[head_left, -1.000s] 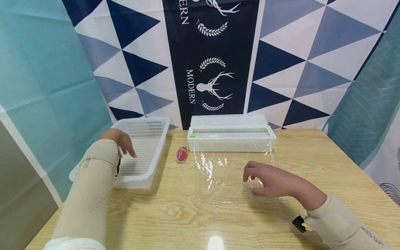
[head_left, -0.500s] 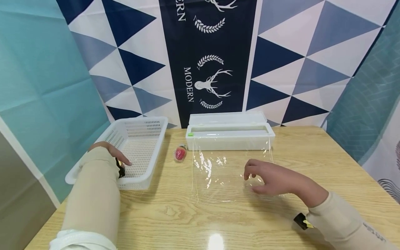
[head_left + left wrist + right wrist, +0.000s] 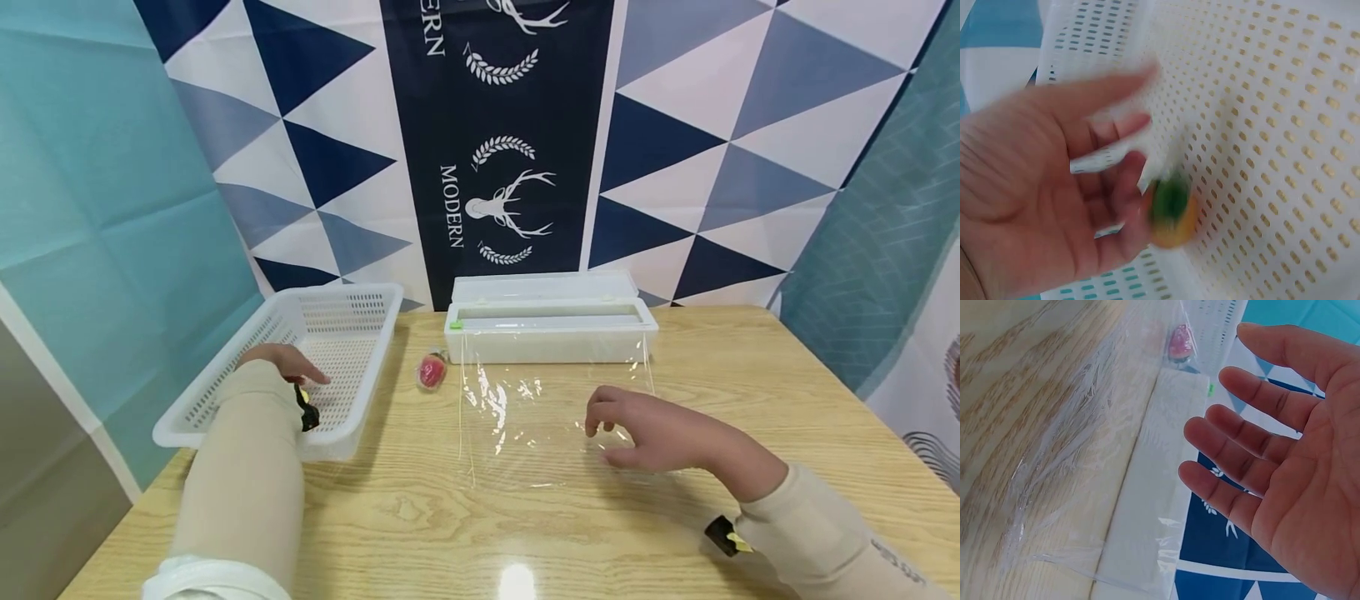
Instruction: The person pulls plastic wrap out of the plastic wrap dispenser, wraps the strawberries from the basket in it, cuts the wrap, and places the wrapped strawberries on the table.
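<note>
My left hand (image 3: pixel 281 362) is inside the white basket (image 3: pixel 363 392). In the left wrist view, a blurred orange and green item (image 3: pixel 1172 215) is beside the fingertips of the hand (image 3: pixel 1054 181), whose fingers are loosely bent; contact is unclear. The arm hides this item in the head view. Over a clear film sheet (image 3: pixel 517 417) hovers my right hand (image 3: pixel 660 432), holding nothing, fingers relaxed and apart. The film extends from a white box (image 3: pixel 551 346) with its lid raised. A red wrapped item (image 3: pixel 432 371) lies between basket and box.
The wooden table (image 3: pixel 405 533) runs up to a patterned cloth backdrop (image 3: pixel 330 167). A teal cloth (image 3: pixel 127 183) hangs at the left, close to the basket. Behind the box, its raised lid (image 3: pixel 543 287) stands near the backdrop.
My left hand went lower into the basket, then shifted slightly right. The right hand stays nearly still above the film. The head view shifted a little.
</note>
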